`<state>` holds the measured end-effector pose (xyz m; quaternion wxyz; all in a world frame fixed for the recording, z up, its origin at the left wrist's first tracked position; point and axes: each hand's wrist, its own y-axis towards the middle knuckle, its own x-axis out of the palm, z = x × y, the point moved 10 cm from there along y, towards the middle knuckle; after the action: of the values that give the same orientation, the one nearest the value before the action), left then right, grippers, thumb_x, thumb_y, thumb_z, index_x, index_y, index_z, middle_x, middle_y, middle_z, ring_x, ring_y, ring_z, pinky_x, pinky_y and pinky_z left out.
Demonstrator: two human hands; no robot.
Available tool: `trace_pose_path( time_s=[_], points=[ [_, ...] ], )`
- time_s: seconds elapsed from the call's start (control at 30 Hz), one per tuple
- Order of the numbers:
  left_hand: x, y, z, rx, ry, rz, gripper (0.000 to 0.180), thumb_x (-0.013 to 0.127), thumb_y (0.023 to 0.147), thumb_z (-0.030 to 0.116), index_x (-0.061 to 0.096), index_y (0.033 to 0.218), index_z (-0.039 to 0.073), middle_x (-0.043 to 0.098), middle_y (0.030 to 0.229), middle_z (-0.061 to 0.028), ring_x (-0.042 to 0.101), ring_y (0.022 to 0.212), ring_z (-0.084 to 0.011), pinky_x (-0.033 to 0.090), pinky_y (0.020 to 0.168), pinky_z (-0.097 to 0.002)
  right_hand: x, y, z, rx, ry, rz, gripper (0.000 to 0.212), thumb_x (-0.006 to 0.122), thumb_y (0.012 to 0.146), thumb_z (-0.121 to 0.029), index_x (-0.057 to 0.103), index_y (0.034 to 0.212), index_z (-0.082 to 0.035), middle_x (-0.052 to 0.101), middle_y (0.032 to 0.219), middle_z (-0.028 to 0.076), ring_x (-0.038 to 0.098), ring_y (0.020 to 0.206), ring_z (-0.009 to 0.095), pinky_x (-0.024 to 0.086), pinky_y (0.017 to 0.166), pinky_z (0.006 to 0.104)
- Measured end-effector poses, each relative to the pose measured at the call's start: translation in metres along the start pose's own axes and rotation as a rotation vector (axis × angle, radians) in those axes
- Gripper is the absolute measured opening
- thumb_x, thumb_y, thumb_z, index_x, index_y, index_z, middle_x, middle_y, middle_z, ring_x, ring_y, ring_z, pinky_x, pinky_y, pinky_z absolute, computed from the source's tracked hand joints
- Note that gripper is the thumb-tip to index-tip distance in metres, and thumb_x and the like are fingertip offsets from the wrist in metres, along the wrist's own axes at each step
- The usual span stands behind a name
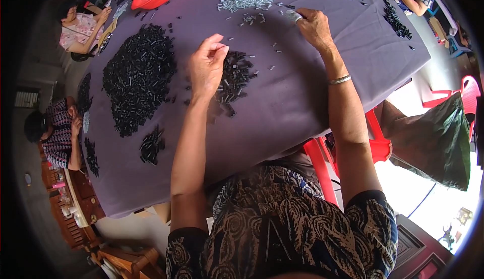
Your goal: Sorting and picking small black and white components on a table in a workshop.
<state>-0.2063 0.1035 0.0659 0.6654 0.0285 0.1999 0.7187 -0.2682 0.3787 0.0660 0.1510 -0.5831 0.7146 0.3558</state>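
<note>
purple cloth lies beneath curled left hand, outstretched right hand.

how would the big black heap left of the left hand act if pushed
The big black heap would probably spread rather than shift as one, since it is many loose pieces. Each looks small and slim, so likely light. Some may slide or roll, as the purple cloth looks fairly smooth.

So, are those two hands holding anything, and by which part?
It cannot be told: a pale thing shows at the right hand, too blurred to name, and whether the left hand pinches anything is unclear.
</note>
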Motion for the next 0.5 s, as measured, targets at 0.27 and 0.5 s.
trace_pose_path(
  time_s=[0.27,0.5],
  points=[
    [-0.080,-0.032,0.019,0.005,0.053,0.108,0.023,0.061,0.083,0.001,0.061,0.106,0.003,0.058,0.083,0.0033,0.050,0.073,-0.0031,0.041,0.065,-0.0178,0.008,0.001,0.007,0.004,0.066,0.022,0.024,0.059,0.079,-0.026,0.066,0.089,-0.006,0.062,0.067,0.014,0.060,0.060,0.023,0.047,0.061,0.0334],
    [-0.121,-0.089,0.010,-0.083,0.199,0.091,0.013,0.064,0.080,0.002,0.066,0.093,0.000,0.063,0.087,-0.0013,0.056,0.077,-0.0057,0.045,0.071,-0.0194,0.025,0.001,0.004,-0.054,-0.024,-0.084,0.029,0.053,0.083,-0.034,0.068,0.086,-0.010,0.060,0.061,0.005,0.057,0.059,0.015,0.045,0.059,0.0295]
  ],
)
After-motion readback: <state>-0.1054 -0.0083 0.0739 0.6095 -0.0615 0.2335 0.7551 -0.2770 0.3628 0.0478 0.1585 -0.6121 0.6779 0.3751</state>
